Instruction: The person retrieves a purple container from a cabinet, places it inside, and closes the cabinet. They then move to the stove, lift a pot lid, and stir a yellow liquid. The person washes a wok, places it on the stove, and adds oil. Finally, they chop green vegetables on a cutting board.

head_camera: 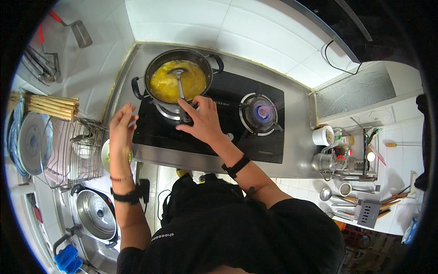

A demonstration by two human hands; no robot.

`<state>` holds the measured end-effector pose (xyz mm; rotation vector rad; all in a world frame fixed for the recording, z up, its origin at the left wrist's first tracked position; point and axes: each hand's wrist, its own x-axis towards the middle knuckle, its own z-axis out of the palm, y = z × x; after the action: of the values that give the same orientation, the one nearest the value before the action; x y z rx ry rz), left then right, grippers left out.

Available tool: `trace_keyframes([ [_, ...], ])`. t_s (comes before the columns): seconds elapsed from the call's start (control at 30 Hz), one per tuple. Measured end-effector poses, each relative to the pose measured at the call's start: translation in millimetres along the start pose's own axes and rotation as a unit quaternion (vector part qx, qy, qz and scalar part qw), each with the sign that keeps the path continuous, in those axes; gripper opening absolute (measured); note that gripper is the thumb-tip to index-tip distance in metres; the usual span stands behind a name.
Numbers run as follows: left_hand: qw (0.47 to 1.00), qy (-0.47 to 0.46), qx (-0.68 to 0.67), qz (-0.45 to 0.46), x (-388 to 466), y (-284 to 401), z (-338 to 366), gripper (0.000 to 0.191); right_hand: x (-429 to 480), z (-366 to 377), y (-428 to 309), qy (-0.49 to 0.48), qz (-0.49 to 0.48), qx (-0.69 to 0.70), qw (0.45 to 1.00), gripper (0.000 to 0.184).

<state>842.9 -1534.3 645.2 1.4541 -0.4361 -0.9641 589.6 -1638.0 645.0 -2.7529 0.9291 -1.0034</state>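
Observation:
A dark two-handled pot (149, 68) of yellow soup (160, 82) stands over the left burner of a black gas hob (226, 82). A metal ladle (180, 85) rests in the soup, its handle slanting over the near rim. My right hand (202, 120) is at the handle's dark lower end, thumb and fingers spread around it; whether it grips the handle is unclear. My left hand (121, 126) is raised left of the hob, below the pot's left handle, fingers together and slightly bent, with no object seen in it. Partly hidden behind that wrist is a bowl (105, 156) with green pieces.
The right burner (262, 111) burns with a bluish flame. A wire dish rack (87, 150) with plates stands left, above a sink holding an empty metal pot (95, 214). At right are a white tub (322, 136), condiment bottles and hanging utensils. A range hood (376, 30) overhangs the upper right.

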Motion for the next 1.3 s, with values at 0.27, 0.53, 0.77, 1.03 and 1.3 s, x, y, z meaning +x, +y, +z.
trace_keyframes([
  [0.27,0.992,0.096,-0.086,0.013,-172,-42,-45,0.028,19,-7,18,-0.061,-0.024,-0.044,0.997,0.049],
  [0.53,0.945,0.273,-0.178,-0.013,-334,-122,-55,0.024,36,-31,43,-0.182,-0.080,-0.001,0.980,0.040],
  [0.77,0.901,0.369,-0.230,0.006,-416,-158,-65,0.020,54,-82,50,-0.231,-0.125,0.063,0.963,0.031],
  [1.03,0.894,0.382,-0.233,0.021,-440,-172,-84,0.021,83,-118,44,-0.337,-0.109,0.050,0.934,0.037],
  [1.3,0.879,0.411,-0.240,0.015,-456,-175,-103,0.017,80,-122,57,-0.360,-0.076,0.131,0.921,0.037],
])
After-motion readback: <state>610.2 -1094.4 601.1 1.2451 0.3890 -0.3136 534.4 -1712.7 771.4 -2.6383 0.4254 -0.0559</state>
